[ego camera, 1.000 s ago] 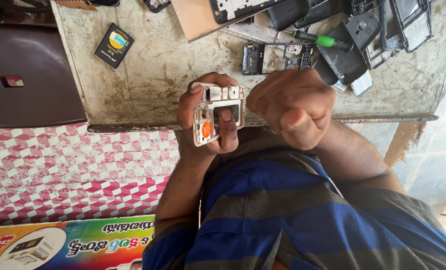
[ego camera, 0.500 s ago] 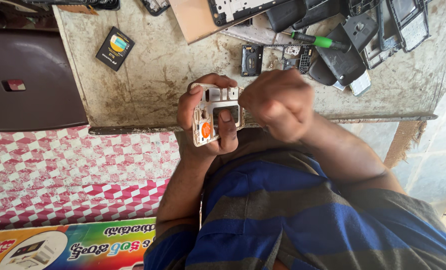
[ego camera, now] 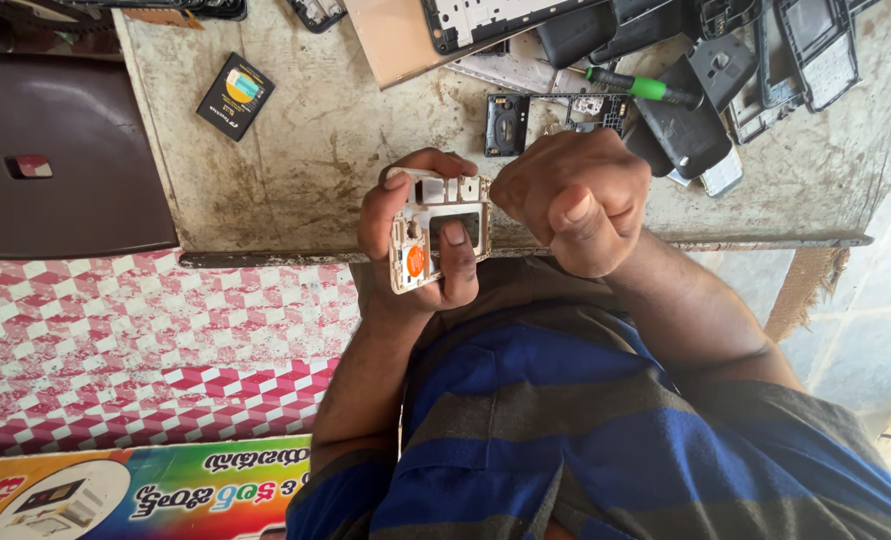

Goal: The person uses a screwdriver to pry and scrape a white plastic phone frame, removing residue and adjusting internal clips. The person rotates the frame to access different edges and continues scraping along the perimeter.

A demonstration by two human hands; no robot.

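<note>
Nearest to me is my own striped blue and grey shirt (ego camera: 566, 430), and just past it my two hands meet over the near edge of the table (ego camera: 296, 160). My left hand (ego camera: 416, 240) has its grip wrapped around a small white phone frame (ego camera: 436, 232), fingers curled behind it and the thumb pressed flat across its front beside an orange round part; the frame is held upright in the air just above the table's near edge, not resting on it. My right hand (ego camera: 571, 195) is balled up, its grip pressed together at the frame's top right corner; I cannot tell whether it pinches a tool or a small part, since the fingers hide whatever is there. I judge I am midway through working on that corner of the frame, and the next move calls for a steady left hold while the right works with fine pressure. Farther out on the table lie a dark battery (ego camera: 236, 96) toward the far left corner, a green-handled screwdriver (ego camera: 638, 87), and a heap of black phone shells (ego camera: 706, 70) along the far edge.
</note>
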